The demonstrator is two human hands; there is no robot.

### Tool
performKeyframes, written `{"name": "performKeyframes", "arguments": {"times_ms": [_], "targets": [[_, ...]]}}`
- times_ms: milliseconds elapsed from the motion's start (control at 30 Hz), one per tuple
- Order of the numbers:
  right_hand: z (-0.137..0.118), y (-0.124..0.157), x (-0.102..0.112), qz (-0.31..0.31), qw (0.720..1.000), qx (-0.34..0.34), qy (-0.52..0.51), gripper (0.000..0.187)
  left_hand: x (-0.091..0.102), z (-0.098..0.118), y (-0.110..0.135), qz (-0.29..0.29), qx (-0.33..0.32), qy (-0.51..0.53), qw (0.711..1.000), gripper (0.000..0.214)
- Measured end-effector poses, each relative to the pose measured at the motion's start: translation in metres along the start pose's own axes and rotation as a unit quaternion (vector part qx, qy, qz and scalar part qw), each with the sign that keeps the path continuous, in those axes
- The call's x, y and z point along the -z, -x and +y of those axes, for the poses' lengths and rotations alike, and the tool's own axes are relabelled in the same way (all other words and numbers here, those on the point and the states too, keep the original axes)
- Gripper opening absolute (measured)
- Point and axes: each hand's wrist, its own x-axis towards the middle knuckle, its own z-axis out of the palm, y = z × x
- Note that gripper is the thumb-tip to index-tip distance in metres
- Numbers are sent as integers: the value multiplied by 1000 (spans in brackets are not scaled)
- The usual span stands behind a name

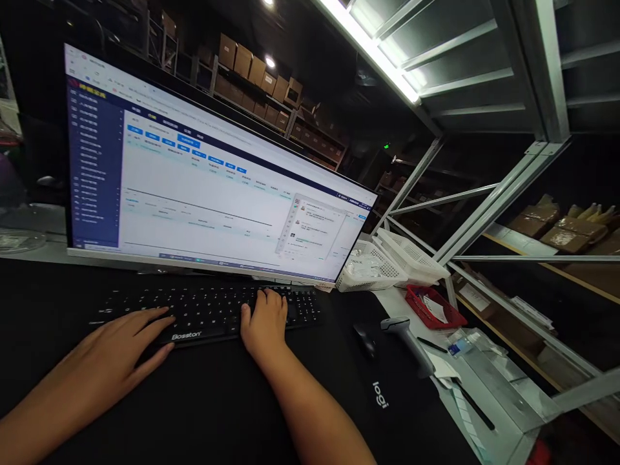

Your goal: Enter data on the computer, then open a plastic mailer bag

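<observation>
A black keyboard (203, 316) lies on a dark desk mat in front of a wide, lit monitor (203, 194). My left hand (126, 345) rests over the keyboard's left end, fingers stretched out and apart, holding nothing. Toward the keyboard's right side, my right hand (265, 323) has its fingertips on the keys, fingers slightly bent and thumb apart; it is empty too. On the screen are a page with a dark blue side menu and a smaller chat-like window at lower right; the text is too blurred to read.
Right of the keyboard are a black mouse (365, 341) and a grey handheld scanner (407, 343). White perforated baskets (375, 276) and a red basket (436, 316) stand beyond. A black pen (475, 403) lies at right. Metal shelving (484, 194) rises alongside, with boxes.
</observation>
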Motion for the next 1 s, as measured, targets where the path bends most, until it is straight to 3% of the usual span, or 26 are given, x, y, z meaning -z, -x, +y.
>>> {"name": "performKeyframes", "arguments": {"times_ms": [300, 1000], "targets": [[2, 0, 0, 3, 1000, 14, 11, 39, -8, -7, 0, 14, -15, -5, 1000, 68], [-1, 2, 0, 2, 1000, 15, 0, 41, -12, -12, 1, 4, -22, -5, 1000, 68]]}}
